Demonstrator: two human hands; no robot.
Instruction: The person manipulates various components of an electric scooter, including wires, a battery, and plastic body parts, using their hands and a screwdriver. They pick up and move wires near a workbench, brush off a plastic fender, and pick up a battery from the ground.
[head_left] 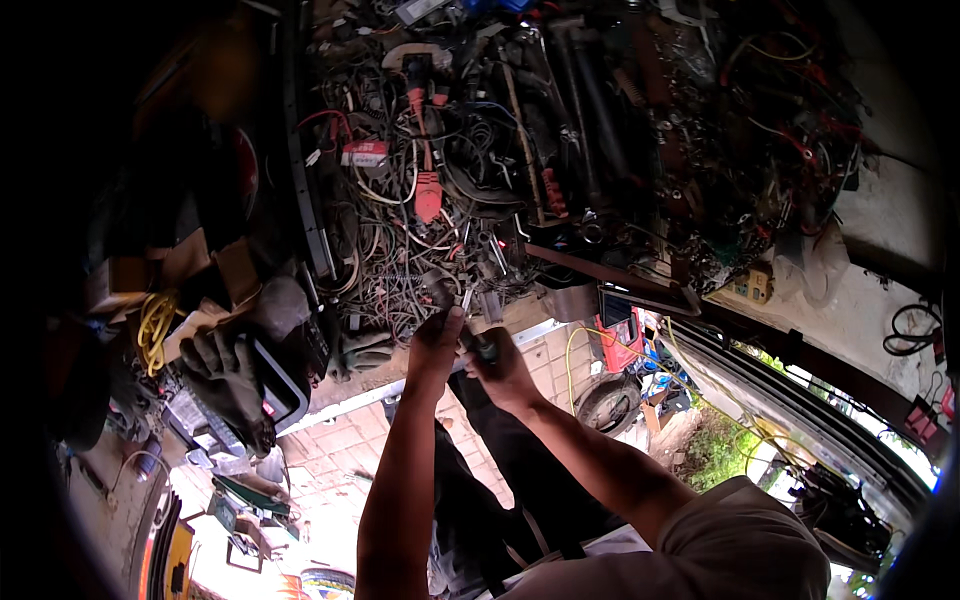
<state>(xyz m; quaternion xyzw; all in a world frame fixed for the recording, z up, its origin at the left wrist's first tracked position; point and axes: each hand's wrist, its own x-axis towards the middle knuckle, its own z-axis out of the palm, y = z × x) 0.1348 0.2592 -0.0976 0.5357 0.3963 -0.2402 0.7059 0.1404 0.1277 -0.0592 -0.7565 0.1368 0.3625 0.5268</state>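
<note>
My left hand [436, 345] and my right hand [497, 365] are close together at the front edge of the cluttered bench, both closed round a dark cylindrical tool [480, 346]. Its upper end seems to be a rounded, dull metal head [440, 294] above my left thumb; its exact kind is hard to make out. Behind my hands lies a tangle of wires [405, 290], with a red plastic-bodied item [428, 195] farther back.
Long dark bars [600, 120] and small metal parts crowd the back. Work gloves [210, 370] and a yellow cord [157, 330] lie at left. A grey container [570, 300] sits at right. Below are paving [330, 455], a tyre [607, 405] and a red case [620, 340].
</note>
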